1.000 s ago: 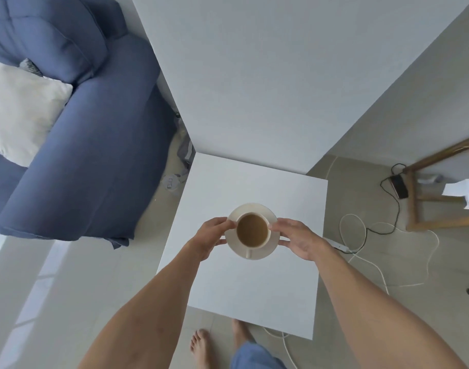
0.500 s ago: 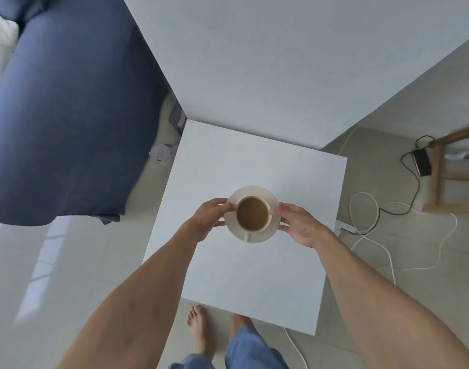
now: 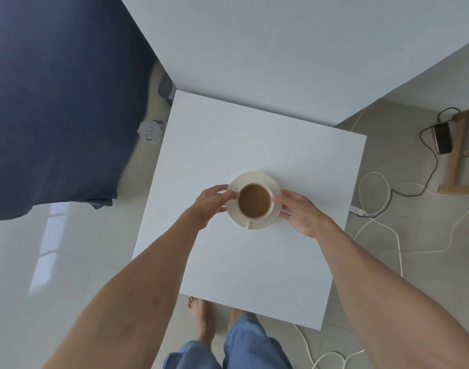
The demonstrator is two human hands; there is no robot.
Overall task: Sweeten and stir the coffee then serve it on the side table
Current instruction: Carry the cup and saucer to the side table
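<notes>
Head view: my left hand (image 3: 213, 202) and right hand (image 3: 298, 211) pinch opposite rims of the saucer (image 3: 274, 186), fingers clamped on it. Cup (image 3: 254, 205) of coffee sits on the saucer at frame centre, over the white side table (image 3: 254, 275); can't tell if it's touching down. Cup handle points toward frame bottom, at me. Blue sofa (image 3: 60, 102) upper left, cables (image 3: 382, 235) right.

You have one cup (image 3: 255, 200) of coffee on one saucer (image 3: 274, 182), one white tabletop (image 3: 254, 275), two hands, left hand (image 3: 211, 202) and right hand (image 3: 300, 212), and two bare feet.
</notes>
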